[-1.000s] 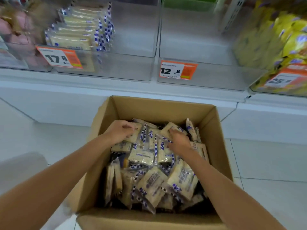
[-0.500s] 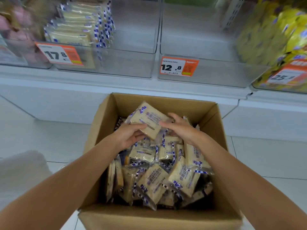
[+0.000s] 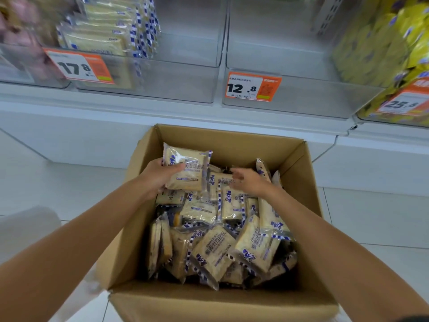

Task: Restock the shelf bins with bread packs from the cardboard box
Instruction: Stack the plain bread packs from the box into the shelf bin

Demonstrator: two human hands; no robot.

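A bread pack (image 3: 185, 173) is gripped by the left hand (image 3: 157, 180) above the cardboard box (image 3: 232, 142) at frame centre. The right hand (image 3: 251, 182) is held loosely open, empty, over the other packs (image 3: 213, 252) inside.

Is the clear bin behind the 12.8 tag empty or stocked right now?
Empty, as far as shows: through the clear walls of the 12.8 bin only its bare floor appears, while the 17.8 bin beside it holds bread packs.

An orange-and-white 17.8 price tag (image 3: 79, 66) hangs at left, a 12.8 price tag (image 3: 253, 87) in the middle, a 25.8 price tag (image 3: 404, 102) at right. Yellow packets (image 3: 383, 43) are heaped behind the right one; blurred pink packets (image 3: 21, 31) sit far left. White floor tiles (image 3: 371, 217) lie below
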